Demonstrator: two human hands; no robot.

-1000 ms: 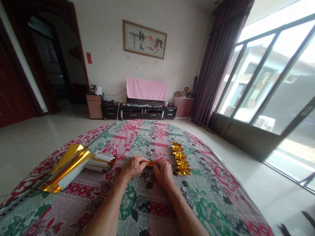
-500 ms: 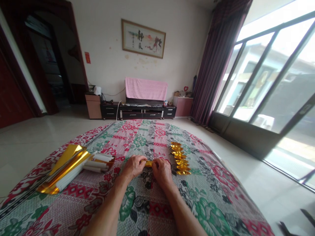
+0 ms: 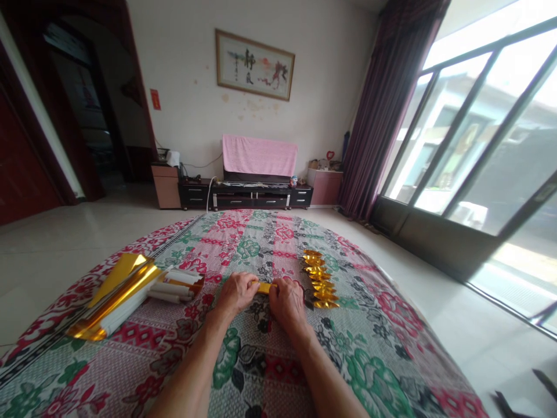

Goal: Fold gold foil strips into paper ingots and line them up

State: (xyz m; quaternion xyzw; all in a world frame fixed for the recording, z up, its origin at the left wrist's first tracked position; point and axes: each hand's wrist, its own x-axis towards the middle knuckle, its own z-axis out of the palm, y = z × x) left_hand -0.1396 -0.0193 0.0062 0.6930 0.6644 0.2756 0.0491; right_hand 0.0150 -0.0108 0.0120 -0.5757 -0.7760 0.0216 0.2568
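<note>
Between my two hands is a small folded strip of gold foil paper (image 3: 265,288), held just above the patterned cloth. My left hand (image 3: 238,292) pinches its left end between thumb and fingers. The right end is gripped by my right hand (image 3: 287,300), whose fingers are curled. To the right of my hands lies a column of several pointed gold foil pieces (image 3: 319,280). On the left side rest gold foil sheets (image 3: 126,290), partly rolled, and beside them several white rolls (image 3: 174,288).
A flowered cloth (image 3: 248,248) covers the round table. Beyond it stand a low black cabinet (image 3: 235,200) and a pink towel (image 3: 260,155) draped over something. Large windows are on the right.
The gold strip between my hands shows slightly more of its length and lies flatter. My hands hold nearly the same place, and the camera view has shifted a little.
</note>
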